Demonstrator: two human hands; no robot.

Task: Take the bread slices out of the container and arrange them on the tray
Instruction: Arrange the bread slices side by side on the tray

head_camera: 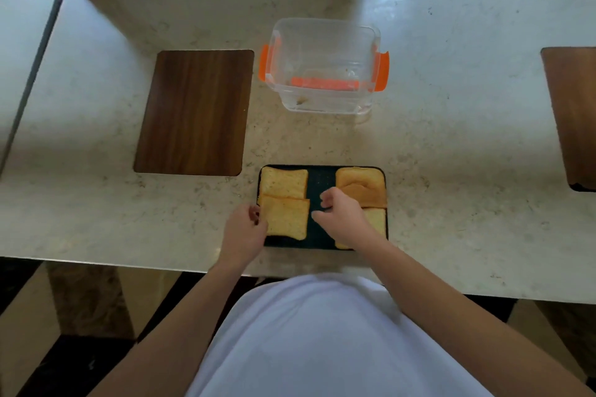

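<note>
- Four slices [283,182] are counted on the tray [322,177], two to each side, with a bare strip down the middle. Is bread present in the container [325,64]?
- None is seen. Only crumbs are visible through the clear wall. It is set open on the counter [451,138], well beyond the tray.
- Which step is in hand?
- Final arranging is judged to be in hand. The near-left slice [287,219] is laid slightly askew, and its far edge appears to overlap the slice behind it.
- How are the hands set?
- The left hand [245,229] is placed at that slice's left edge, fingers curled against it. Whether the edge is pinched cannot be told. The right hand [342,216] is held over the tray's middle, fingers loosely curled, nothing gripped.
- What is called for next?
- A small pull toward the near edge is likely required, so that the overlap is removed. Light pressure is advised, as bread is easily dented.
</note>
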